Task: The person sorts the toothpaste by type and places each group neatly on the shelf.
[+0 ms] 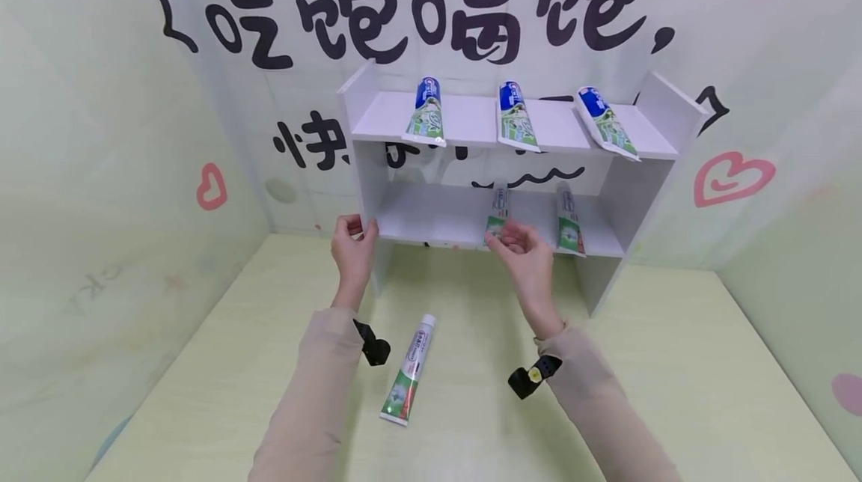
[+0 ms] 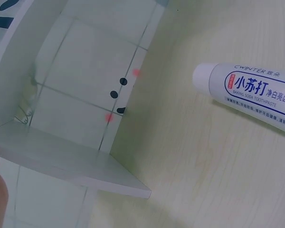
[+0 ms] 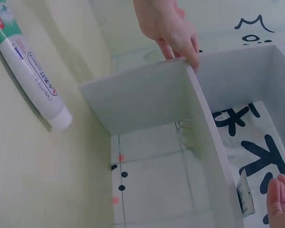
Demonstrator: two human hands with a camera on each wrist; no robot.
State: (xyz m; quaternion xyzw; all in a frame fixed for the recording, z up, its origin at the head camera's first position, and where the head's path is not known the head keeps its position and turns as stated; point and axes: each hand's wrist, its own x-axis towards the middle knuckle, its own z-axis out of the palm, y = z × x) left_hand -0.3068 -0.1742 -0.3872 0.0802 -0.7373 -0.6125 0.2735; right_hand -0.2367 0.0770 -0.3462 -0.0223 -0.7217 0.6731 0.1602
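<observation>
My left hand [image 1: 353,250] grips the left side panel of a small white shelf [image 1: 438,216], thumb on the front edge and fingers on the outer face. In the right wrist view, that left hand [image 3: 173,31] is at the panel's edge. My right hand [image 1: 528,265] is at the middle board, in front of a green-and-white toothpaste tube [image 1: 497,214]. In the right wrist view, a gap separates its loosely bent fingers [image 3: 277,197] from the tube's flat end [image 3: 245,194]. Another such tube [image 1: 569,224] lies to the right on this board.
A baking soda toothpaste tube [image 1: 408,373] lies on the pale wooden table [image 1: 465,429] between the forearms, cap toward the shelf. Three blue-and-green toothpaste tubes [image 1: 426,114] lie along the top board. A printed wall [image 1: 303,93] stands behind the shelf.
</observation>
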